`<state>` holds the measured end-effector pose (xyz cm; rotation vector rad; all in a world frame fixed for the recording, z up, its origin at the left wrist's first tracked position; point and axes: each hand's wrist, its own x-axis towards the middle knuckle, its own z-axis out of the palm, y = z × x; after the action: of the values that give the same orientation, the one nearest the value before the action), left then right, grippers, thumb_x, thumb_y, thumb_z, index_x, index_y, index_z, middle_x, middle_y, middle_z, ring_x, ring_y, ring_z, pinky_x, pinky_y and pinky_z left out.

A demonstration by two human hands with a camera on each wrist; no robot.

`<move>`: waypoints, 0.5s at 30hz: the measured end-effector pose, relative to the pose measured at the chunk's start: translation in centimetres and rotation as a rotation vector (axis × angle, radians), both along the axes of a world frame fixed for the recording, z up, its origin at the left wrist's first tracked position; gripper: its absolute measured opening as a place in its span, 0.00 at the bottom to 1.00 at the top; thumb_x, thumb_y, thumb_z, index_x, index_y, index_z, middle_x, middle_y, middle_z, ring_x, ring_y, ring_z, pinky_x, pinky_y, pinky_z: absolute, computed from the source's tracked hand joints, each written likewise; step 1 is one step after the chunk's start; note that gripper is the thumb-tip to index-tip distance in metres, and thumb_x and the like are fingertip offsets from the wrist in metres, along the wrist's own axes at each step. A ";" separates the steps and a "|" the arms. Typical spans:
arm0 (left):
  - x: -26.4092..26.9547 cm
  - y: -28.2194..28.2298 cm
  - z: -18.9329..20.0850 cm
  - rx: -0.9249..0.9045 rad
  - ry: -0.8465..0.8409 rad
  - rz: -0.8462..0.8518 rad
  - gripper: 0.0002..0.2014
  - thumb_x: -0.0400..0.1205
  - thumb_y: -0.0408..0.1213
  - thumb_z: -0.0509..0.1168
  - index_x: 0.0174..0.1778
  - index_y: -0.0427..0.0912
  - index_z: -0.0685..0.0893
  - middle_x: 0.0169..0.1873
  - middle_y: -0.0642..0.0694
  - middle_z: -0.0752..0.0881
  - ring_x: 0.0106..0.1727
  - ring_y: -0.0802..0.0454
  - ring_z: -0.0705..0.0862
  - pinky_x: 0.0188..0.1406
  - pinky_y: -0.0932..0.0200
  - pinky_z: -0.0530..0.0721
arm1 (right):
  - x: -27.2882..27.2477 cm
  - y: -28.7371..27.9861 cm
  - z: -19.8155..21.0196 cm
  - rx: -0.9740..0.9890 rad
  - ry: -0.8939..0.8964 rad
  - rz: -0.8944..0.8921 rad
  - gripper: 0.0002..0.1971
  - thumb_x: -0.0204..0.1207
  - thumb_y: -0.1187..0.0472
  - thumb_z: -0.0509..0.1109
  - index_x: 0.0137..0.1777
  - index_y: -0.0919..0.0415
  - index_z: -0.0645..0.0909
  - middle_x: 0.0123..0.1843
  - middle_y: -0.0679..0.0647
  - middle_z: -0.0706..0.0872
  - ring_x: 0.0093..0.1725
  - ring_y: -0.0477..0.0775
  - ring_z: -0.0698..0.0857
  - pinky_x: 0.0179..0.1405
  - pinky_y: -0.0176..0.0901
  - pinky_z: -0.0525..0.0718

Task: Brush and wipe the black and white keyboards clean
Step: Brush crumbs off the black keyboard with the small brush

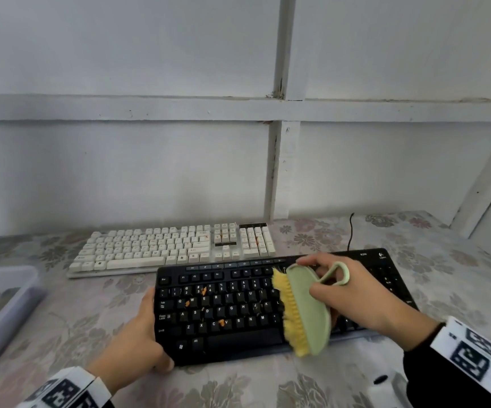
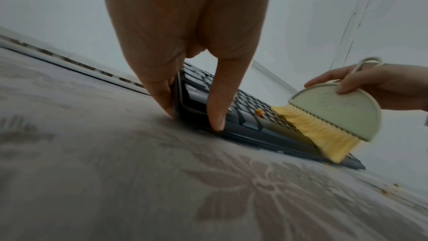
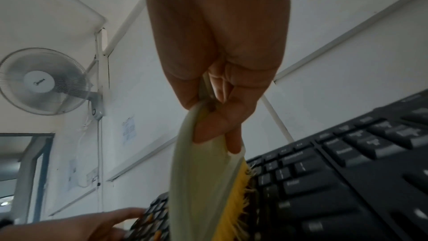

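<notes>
From the head view the brushing of the black keyboard (image 1: 267, 301) looks to be in hand, about midway along it; the right hand (image 1: 353, 295) grips a pale green brush (image 1: 306, 307), yellow bristles down on the keys, while the left hand (image 1: 141, 334) clamps the keyboard's left end, fingers curled round its edge; orange crumbs (image 1: 222, 321) lie on the letter keys left of the brush, so the next stroke should sweep that way; the white keyboard (image 1: 173, 248) lies just behind on the flowered counter (image 1: 76, 304), also speckled with orange, seemingly untouched.

From the left wrist, the thumb (image 2: 217, 102) presses the frame's top and the fingers (image 2: 159, 89) its side; one crumb (image 2: 259, 112) sits just ahead of the bristles.

From the right wrist, the fingers (image 3: 217, 127) pinch the brush's back (image 3: 199, 180); the keys right of it look dark and clean.
</notes>
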<state>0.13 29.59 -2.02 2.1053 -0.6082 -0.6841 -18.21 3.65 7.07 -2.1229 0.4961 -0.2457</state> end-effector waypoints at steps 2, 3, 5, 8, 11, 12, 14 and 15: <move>0.0 0.0 0.0 -0.005 -0.001 0.000 0.57 0.58 0.18 0.67 0.74 0.65 0.48 0.38 0.41 0.87 0.39 0.44 0.88 0.32 0.58 0.83 | -1.0 0.5 -0.4 0.006 0.058 0.041 0.20 0.73 0.69 0.67 0.57 0.43 0.83 0.45 0.55 0.86 0.40 0.55 0.87 0.36 0.49 0.87; -0.1 0.1 0.1 -0.012 -0.002 -0.002 0.56 0.58 0.18 0.67 0.73 0.65 0.49 0.38 0.41 0.87 0.38 0.44 0.88 0.32 0.58 0.82 | -1.5 0.7 -0.3 0.026 0.080 0.060 0.21 0.73 0.69 0.67 0.57 0.42 0.83 0.47 0.57 0.87 0.44 0.58 0.87 0.39 0.53 0.87; -0.3 0.0 0.4 -0.015 -0.008 -0.010 0.55 0.59 0.17 0.67 0.71 0.67 0.50 0.38 0.41 0.86 0.37 0.45 0.87 0.31 0.59 0.82 | -2.1 0.9 0.3 0.071 0.081 0.081 0.21 0.74 0.70 0.66 0.56 0.42 0.83 0.48 0.58 0.87 0.44 0.57 0.88 0.35 0.51 0.87; -0.3 0.0 0.5 -0.006 0.003 -0.009 0.55 0.60 0.16 0.68 0.71 0.67 0.49 0.40 0.41 0.86 0.39 0.46 0.87 0.32 0.60 0.81 | -1.7 0.4 1.6 0.084 -0.008 0.046 0.20 0.74 0.73 0.66 0.55 0.45 0.85 0.45 0.55 0.87 0.36 0.46 0.87 0.30 0.39 0.85; -0.2 0.1 0.4 0.002 0.006 -0.007 0.56 0.59 0.18 0.69 0.73 0.65 0.49 0.40 0.43 0.86 0.39 0.45 0.87 0.33 0.59 0.81 | -0.3 -0.5 2.4 0.084 -0.098 -0.028 0.19 0.76 0.73 0.65 0.57 0.49 0.83 0.38 0.51 0.87 0.33 0.45 0.87 0.28 0.40 0.84; -0.2 0.1 0.3 0.005 0.002 -0.007 0.56 0.58 0.18 0.69 0.73 0.65 0.49 0.39 0.43 0.86 0.38 0.45 0.87 0.32 0.59 0.81 | 0.2 -0.7 2.4 0.084 -0.108 -0.045 0.19 0.76 0.73 0.65 0.59 0.50 0.83 0.36 0.49 0.86 0.32 0.45 0.87 0.27 0.39 0.84; -0.2 0.1 0.4 -0.008 0.004 -0.005 0.57 0.58 0.17 0.69 0.74 0.64 0.49 0.38 0.43 0.85 0.37 0.47 0.86 0.31 0.60 0.80 | 0.8 -1.0 2.1 0.080 -0.097 -0.053 0.20 0.76 0.73 0.64 0.62 0.52 0.81 0.37 0.51 0.85 0.32 0.44 0.87 0.27 0.38 0.83; -0.2 0.1 0.5 -0.015 0.007 -0.004 0.57 0.58 0.17 0.69 0.74 0.63 0.50 0.38 0.43 0.85 0.37 0.47 0.85 0.31 0.60 0.80 | 0.8 -1.0 1.9 0.088 -0.081 -0.048 0.20 0.76 0.73 0.64 0.62 0.52 0.81 0.39 0.53 0.85 0.32 0.45 0.87 0.26 0.38 0.83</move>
<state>-0.12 29.71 -1.56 2.0879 -0.6119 -0.6871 -17.38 2.68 8.93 -2.0091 0.5018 -0.3300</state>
